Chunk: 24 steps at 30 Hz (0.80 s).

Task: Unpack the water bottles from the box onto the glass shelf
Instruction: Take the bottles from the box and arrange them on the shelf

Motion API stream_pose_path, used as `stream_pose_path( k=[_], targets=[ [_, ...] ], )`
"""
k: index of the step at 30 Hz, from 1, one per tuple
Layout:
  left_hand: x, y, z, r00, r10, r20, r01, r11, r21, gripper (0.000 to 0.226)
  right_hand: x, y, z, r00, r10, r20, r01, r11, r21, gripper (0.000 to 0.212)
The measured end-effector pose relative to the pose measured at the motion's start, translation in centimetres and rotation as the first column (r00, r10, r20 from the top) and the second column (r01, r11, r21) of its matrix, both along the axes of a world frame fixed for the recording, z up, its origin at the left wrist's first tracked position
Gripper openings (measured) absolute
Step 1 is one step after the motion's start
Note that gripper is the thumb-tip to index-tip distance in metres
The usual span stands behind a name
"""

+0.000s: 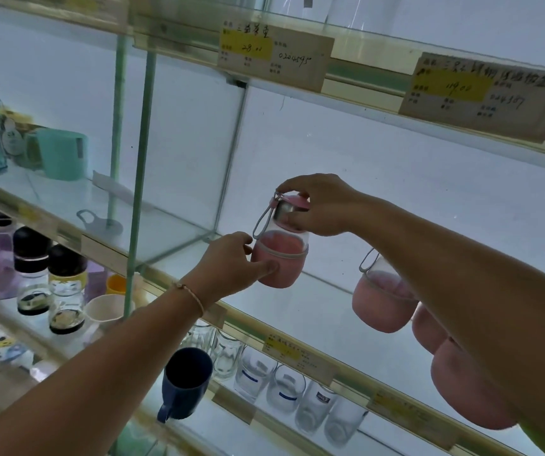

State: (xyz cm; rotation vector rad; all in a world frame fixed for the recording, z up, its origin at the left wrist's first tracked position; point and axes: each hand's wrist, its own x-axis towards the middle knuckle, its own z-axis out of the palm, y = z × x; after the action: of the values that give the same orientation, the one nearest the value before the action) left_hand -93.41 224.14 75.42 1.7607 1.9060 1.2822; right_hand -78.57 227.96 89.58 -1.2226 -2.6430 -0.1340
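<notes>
Left hand (231,261): fingers curled round the pink sleeve of the water bottle (281,258). Right hand (320,205): pinches its lid from above. Bottle: upright at the glass shelf (248,320); contact with the glass cannot be told. Advice: seat the base flat before letting go, loop handle clear. Neighbours: other pink bottles (383,304) to the right, partly hidden by the forearm. Obstacle: glass divider (185,159) just left. Box: not in view.

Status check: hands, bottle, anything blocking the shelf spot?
Left hand grips pink bottle by the sleeve; right hand pinches its lid. Bottle upright over glass shelf. Other pink bottles stand to its right, apart; nothing blocking.
</notes>
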Motion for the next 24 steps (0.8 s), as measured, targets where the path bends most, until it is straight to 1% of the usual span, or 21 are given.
stream_pose_path(
  k=[4, 6, 12, 16, 19, 21, 24],
  targets=[
    [0.3, 0.0, 0.0, 0.998, 0.002, -0.056, -0.003, 1.0, -0.015, 0.07, -0.1, -0.3, -0.1, 0.998, 0.016, 0.061, -0.016, 1.0, 0.003, 0.044],
    [0.3, 0.1, 0.1, 0.998, -0.012, -0.058, 0.011, 1.0, -0.025, 0.07, -0.1, -0.3, -0.1, 0.997, 0.015, 0.077, -0.015, 1.0, -0.003, 0.048],
    [0.0, 0.4, -0.3, 0.995, -0.087, 0.042, 0.089, 0.995, -0.048, 0.08, 0.3, 0.1, 0.3, 0.997, -0.063, 0.051, 0.063, 0.998, 0.003, 0.059],
    [-0.2, 0.5, -0.4, 0.985, -0.127, 0.117, 0.135, 0.989, -0.059, 0.09, 0.9, 0.3, 0.7, 0.997, -0.065, 0.036, 0.066, 0.997, -0.039, 0.05],
    [-0.1, 0.5, -0.1, 0.975, -0.145, 0.166, 0.158, 0.985, -0.066, 0.099, 1.1, 0.3, 0.6, 0.999, -0.042, -0.025, 0.039, 0.994, -0.105, 0.046],
    [-0.1, 0.5, 0.0, 0.972, -0.145, 0.182, 0.16, 0.985, -0.069, 0.097, 1.1, 0.1, 0.4, 0.998, -0.027, -0.062, 0.018, 0.991, -0.13, 0.045],
    [0.1, 0.5, 0.2, 0.982, -0.147, 0.115, 0.156, 0.985, -0.07, 0.082, 0.9, -0.5, 0.4, 0.999, -0.013, -0.047, 0.007, 0.994, -0.109, 0.046]
  ],
)
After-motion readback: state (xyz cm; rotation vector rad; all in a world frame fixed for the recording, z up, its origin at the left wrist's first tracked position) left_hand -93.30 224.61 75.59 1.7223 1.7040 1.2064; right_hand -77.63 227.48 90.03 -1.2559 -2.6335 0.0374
